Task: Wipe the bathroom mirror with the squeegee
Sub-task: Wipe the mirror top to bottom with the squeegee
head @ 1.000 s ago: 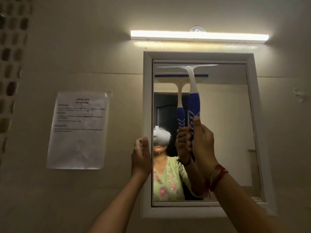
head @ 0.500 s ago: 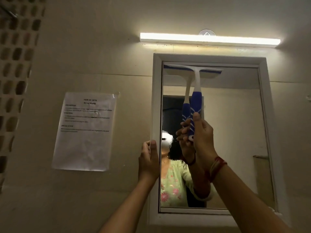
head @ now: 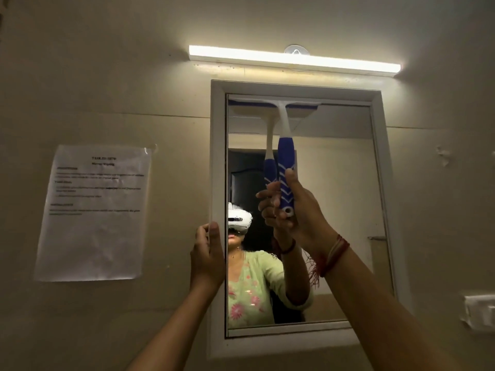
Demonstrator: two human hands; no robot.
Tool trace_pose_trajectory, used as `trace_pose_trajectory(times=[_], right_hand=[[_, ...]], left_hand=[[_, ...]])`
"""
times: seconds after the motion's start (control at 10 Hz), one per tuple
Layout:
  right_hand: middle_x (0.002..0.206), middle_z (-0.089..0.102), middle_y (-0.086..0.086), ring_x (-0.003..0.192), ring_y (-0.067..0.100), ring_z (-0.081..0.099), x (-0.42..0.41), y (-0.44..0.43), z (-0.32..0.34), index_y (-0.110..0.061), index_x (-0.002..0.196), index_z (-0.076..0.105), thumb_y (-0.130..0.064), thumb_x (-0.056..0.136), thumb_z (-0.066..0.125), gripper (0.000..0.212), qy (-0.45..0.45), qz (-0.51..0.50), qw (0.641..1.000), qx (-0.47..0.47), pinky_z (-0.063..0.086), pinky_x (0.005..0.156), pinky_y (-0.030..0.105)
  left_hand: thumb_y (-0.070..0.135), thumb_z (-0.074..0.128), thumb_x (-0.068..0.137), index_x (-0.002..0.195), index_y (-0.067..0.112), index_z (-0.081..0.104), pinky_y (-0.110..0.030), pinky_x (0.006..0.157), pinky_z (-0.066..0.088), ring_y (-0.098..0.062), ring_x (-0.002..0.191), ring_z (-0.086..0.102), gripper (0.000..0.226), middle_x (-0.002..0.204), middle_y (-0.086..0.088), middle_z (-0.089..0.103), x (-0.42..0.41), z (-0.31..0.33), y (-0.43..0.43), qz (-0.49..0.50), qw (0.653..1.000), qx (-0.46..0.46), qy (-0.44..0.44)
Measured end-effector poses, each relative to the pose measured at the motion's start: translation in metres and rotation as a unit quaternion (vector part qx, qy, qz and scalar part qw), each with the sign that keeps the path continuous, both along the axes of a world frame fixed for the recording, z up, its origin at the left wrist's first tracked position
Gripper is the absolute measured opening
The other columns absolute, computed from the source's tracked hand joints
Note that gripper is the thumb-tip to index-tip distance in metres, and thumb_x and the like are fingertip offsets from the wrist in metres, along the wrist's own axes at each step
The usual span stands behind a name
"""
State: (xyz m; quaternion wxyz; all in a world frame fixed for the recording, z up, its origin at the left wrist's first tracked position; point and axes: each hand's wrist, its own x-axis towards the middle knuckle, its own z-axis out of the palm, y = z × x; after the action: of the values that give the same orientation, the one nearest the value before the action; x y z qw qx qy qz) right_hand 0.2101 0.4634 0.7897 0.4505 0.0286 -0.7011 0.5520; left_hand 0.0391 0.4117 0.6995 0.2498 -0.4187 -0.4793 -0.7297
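The squeegee (head: 285, 156) was a T-shaped tool: a white plastic neck flaring into a long flat head with a blue blade strip, and a rounded blue grip marked with white chevrons and ending in a small ring. It sat in the upper centre of the frame against the mirror (head: 334, 196), a smooth rectangular pane in a plain white frame (head: 217, 162). Its handle ran nearly vertical, with the head up and the ring end down, and the blade lay horizontal along the top left edge of the glass. The right hand (head: 302, 210) had its fingers clenched around the lower grip, with a red and pale thread band at the wrist. The left hand (head: 207, 253) rested on the left side of the frame, fingers curled over its edge. Both raised forearms covered the lower part of the mirror, and the glass doubled the tool and the arm. Above, a lit tube light (head: 294, 60) crossed the matte beige wall. A printed paper sheet (head: 93, 212) hung at the left, its text too blurred to read, and a white switch plate (head: 479, 311) sat at the right edge.
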Motion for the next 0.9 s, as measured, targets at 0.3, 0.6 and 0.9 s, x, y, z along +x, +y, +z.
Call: trace_pose_trajectory(times=[0.3, 0.6, 0.9], right_hand=[[0.058, 0.024, 0.001, 0.046, 0.01, 0.019, 0.003, -0.001, -0.005, -0.016, 0.063, 0.041, -0.055, 0.094, 0.024, 0.053, 0.001, -0.015, 1.0, -0.011, 0.015, 0.043, 0.023], [0.056, 0.022, 0.0, 0.044, 0.009, 0.019, 0.002, -0.004, -0.013, -0.019, 0.057, 0.033, -0.053, 0.096, 0.024, 0.052, 0.006, -0.039, 0.999, -0.018, 0.018, 0.04, 0.02], [0.057, 0.019, 0.003, 0.047, 0.012, 0.017, 0.002, -0.009, -0.03, -0.017, 0.057, 0.031, -0.05, 0.097, 0.024, 0.052, 0.01, -0.034, 0.999, -0.029, 0.018, 0.042, 0.022]], left_hand=[[0.049, 0.026, 0.088, 0.093, 0.018, 0.048, 0.002, 0.052, 0.034, 0.0, 0.066, 0.049, 0.039, 0.071, 0.009, 0.053, 0.002, 0.0, -0.001, -0.011, 1.0, -0.011, -0.007], [0.047, 0.027, 0.09, 0.097, 0.016, 0.049, 0.001, 0.05, 0.035, 0.006, 0.061, 0.052, 0.038, 0.069, 0.008, 0.051, 0.003, 0.0, -0.001, -0.011, 1.0, -0.015, -0.012], [0.043, 0.028, 0.093, 0.092, 0.015, 0.047, -0.001, 0.05, 0.035, 0.001, 0.059, 0.047, 0.034, 0.067, 0.007, 0.05, 0.002, 0.0, -0.001, -0.007, 1.0, -0.018, -0.01]])
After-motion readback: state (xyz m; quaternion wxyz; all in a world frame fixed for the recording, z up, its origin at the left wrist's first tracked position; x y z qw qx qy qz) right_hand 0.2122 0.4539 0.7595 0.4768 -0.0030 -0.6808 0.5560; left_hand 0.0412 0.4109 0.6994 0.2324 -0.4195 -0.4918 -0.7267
